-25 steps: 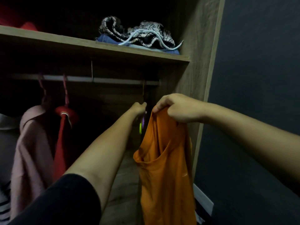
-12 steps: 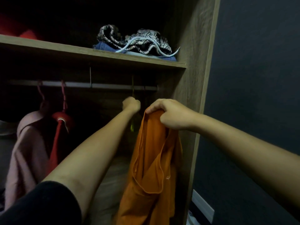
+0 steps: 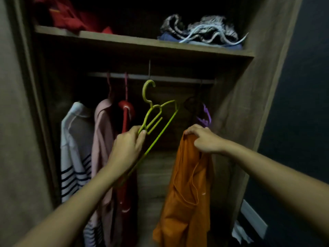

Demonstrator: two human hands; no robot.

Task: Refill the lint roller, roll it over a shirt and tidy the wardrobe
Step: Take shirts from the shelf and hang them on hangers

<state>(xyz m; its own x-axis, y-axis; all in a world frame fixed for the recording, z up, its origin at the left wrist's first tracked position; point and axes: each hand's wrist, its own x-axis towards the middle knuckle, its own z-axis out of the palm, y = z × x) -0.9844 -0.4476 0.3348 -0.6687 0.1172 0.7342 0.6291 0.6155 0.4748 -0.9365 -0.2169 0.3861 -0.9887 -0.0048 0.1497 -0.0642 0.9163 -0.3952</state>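
Our left grip (image 3: 126, 148) clasps the green hanger (image 3: 144, 91); our right grip (image 3: 204, 139) pinches the orange shirt (image 3: 185, 202) by its top.

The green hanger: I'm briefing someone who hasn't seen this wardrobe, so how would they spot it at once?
Look in the open wardrobe, just below the clothes rail under the shelf. The green hanger is off the rail, tilted, held by the left hand between the hanging red garment and the orange shirt. It alone is lime green; its neighbours hang from the rail.
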